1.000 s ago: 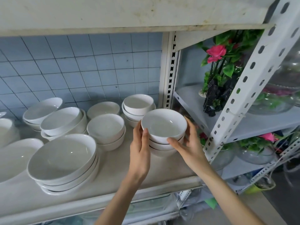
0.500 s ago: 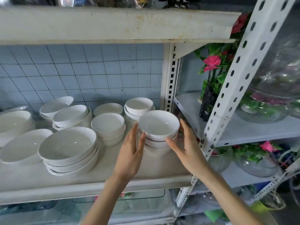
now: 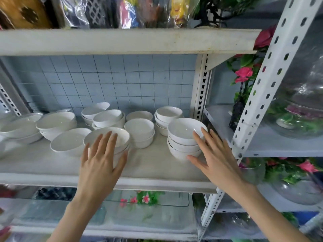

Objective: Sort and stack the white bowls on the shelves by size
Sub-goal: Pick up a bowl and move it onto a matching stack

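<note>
Shelf: white board (image 3: 153, 165), bowls crowding its back and middle, bare along the front edge.
Small bowls: three-bowl stack (image 3: 183, 137) upright at the shelf's right end.
Right hand (image 3: 216, 159): fingers spread wide, holding nothing, just beside that stack; contact unclear.
Left hand (image 3: 101, 159): splayed flat, empty, over the wide-bowl stack (image 3: 122, 135) mid-front.
Other bowls: more white stacks (image 3: 139, 131) behind and out to the left end.
Room: pale blue tiled wall (image 3: 122, 81) behind; perforated upright (image 3: 272, 81), pink artificial flowers (image 3: 243, 74) and glass bowls (image 3: 300, 119) to the right.
</note>
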Motion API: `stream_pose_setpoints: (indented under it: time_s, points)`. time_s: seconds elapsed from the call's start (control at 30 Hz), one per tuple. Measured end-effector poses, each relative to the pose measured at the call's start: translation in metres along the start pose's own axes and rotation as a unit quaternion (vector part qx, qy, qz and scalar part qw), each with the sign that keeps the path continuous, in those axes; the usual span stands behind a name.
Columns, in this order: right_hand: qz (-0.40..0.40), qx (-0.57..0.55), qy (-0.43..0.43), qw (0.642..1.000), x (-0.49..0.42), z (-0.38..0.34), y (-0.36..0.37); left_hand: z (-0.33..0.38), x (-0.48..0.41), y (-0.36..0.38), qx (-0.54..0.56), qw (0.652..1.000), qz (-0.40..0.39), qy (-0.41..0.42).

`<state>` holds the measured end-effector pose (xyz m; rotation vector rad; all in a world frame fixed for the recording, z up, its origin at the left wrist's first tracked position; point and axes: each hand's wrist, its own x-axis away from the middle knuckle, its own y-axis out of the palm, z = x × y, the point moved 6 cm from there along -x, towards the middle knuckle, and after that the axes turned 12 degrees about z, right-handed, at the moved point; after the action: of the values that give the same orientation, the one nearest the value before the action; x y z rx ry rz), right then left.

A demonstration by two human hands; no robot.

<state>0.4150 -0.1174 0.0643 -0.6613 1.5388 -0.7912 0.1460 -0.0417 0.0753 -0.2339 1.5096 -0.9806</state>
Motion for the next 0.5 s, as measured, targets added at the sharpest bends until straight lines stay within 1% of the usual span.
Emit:
stream_pose_setpoints:
  time_s: [0.07, 0.2, 0.3, 0.5]
  points:
    - [0.002, 0.0, 0.003, 1.0, 0.002, -0.007, -0.003, -0.019, 0.005, -0.007, -0.016, 1.0, -0.008, -0.009]
    - [0.05, -0.015, 0.021, 0.998, 0.005, -0.033, -0.015, -0.057, 0.018, -0.028, -0.03, 0.999, -0.017, -0.015]
    - [0.06, -0.025, 0.034, 0.997, 0.008, -0.055, -0.021, -0.088, 0.027, -0.047, -0.037, 0.999, -0.02, -0.02]
    - [-0.021, 0.035, 0.032, 0.999, 0.02, -0.117, -0.019, -0.166, 0.057, -0.087, -0.085, 0.995, -0.044, -0.042]
